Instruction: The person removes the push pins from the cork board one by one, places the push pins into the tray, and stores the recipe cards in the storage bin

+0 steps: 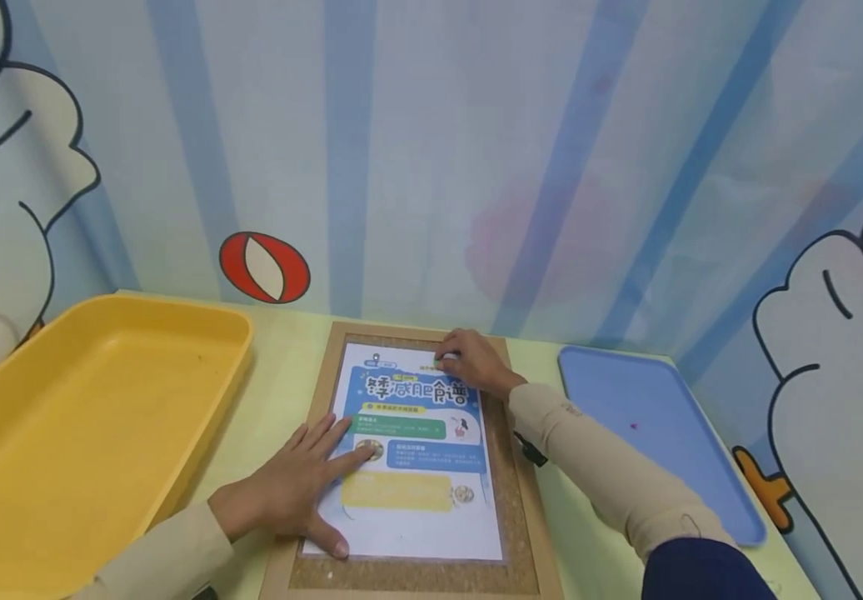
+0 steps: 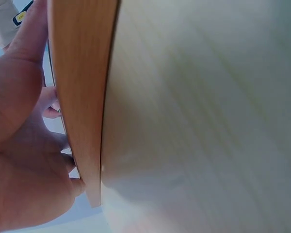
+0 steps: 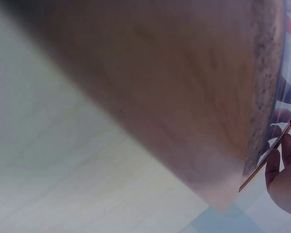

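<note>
A printed sheet with blue, green and yellow panels lies on a wood-framed cork board. Near the sheet's top left corner sits a small grey pushpin. My left hand presses on the sheet's left side with its fingers spread, thumb by the bottom edge. At the top right corner, my right hand has its fingers curled and pinches a small green pushpin, mostly hidden by the fingertips. The wooden frame fills the space beside my left palm in the left wrist view.
Left of the board stands a deep yellow tray. A shallow blue tray lies to the right, under and beyond my right forearm. Behind the table rises a striped blue wall covering with cartoon drawings.
</note>
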`<state>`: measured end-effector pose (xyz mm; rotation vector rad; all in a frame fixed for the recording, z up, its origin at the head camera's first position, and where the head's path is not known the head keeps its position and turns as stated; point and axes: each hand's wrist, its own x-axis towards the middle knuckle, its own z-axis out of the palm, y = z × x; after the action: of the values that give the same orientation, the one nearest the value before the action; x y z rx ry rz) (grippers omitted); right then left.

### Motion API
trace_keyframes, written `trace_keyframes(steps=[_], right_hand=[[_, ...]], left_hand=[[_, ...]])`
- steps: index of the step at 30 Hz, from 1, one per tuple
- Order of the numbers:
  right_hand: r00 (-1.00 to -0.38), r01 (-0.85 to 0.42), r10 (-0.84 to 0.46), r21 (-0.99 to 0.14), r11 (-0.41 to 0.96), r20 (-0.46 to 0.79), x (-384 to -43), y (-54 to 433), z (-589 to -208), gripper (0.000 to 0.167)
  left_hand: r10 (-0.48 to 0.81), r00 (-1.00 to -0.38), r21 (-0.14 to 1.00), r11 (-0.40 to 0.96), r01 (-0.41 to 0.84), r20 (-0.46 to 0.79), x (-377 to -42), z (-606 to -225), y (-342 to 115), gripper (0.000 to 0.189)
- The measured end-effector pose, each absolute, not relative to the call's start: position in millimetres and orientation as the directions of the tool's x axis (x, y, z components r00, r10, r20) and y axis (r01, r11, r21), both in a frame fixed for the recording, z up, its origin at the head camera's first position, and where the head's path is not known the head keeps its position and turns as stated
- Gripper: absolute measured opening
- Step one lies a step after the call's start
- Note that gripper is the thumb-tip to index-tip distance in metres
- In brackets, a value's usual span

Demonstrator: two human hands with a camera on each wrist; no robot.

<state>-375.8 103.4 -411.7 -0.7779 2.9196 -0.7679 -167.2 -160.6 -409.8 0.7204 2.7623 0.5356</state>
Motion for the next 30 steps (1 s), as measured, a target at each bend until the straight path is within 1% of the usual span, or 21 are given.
trace_keyframes(steps=[4,8,13,23,30], right_hand=[[-0.828,-0.551,-0.546,-0.373,0.747,0.129,-378.5,102.9,-411.8,0.016],[-0.802,-0.588,-0.586,-0.321,0.743,0.113,-378.4,102.8,-411.6,0.017],[-0.8,-0.586,-0.593,-0.332,0.739,0.091,-377.5,102.0,-410.2,0.017],[-0.821,-0.549,-0.568,-0.348,0.76,0.053,-376.7,99.0,-408.1,0.016],[-0.826,-0.542,-0.562,-0.324,0.776,0.036,-374.9,97.6,-406.2,0.019]], left_hand=[[0.504,-0.853,0.402,0.815,0.418,-0.135,-167.8,-408.9,-160.1,0.116],[0.505,-0.851,0.405,0.814,0.416,-0.141,-167.5,-407.3,-159.7,0.116],[0.512,-0.849,0.406,0.809,0.425,-0.131,-167.0,-406.9,-160.2,0.118],[0.52,-0.846,0.392,0.806,0.443,-0.114,-166.9,-408.0,-160.4,0.12],[0.51,-0.849,0.399,0.813,0.424,-0.136,-166.9,-406.6,-159.3,0.118]])
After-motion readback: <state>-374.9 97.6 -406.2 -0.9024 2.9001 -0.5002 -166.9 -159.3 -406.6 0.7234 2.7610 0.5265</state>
